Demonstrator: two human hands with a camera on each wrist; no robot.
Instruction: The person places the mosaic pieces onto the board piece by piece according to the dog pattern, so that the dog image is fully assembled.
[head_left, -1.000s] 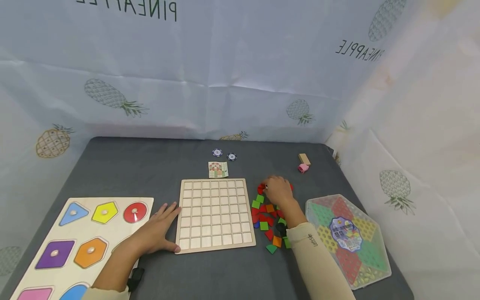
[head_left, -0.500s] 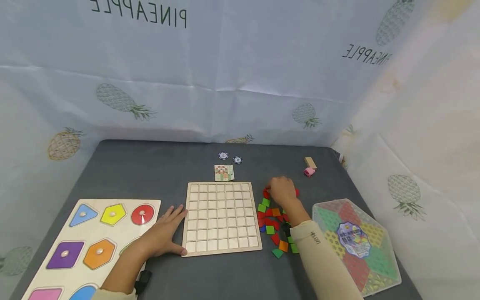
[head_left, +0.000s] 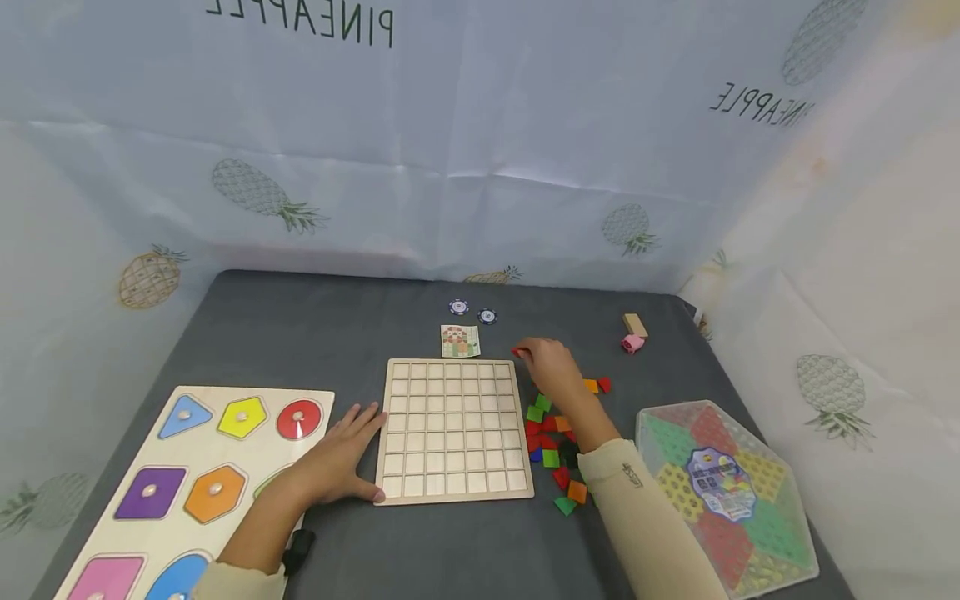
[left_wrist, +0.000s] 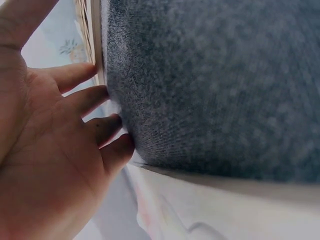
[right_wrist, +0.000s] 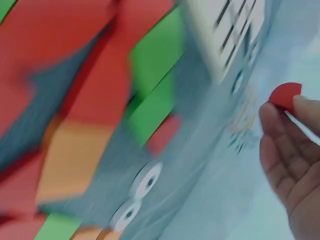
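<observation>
My left hand [head_left: 339, 460], spread and grasping nothing, touches the grid board [head_left: 456, 431] at nine o'clock. Loose pieces [head_left: 551, 458] lie at three. My right hand [head_left: 553, 369] pinches a red piece [right_wrist: 285, 96], board toward seven o'clock, its axis unclear. Nothing visibly obstructs between. Card [head_left: 460, 341] and chips [head_left: 458, 307] lie beyond, at twelve.

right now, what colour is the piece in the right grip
The piece in the right grip is red, best seen in the right wrist view.
</observation>
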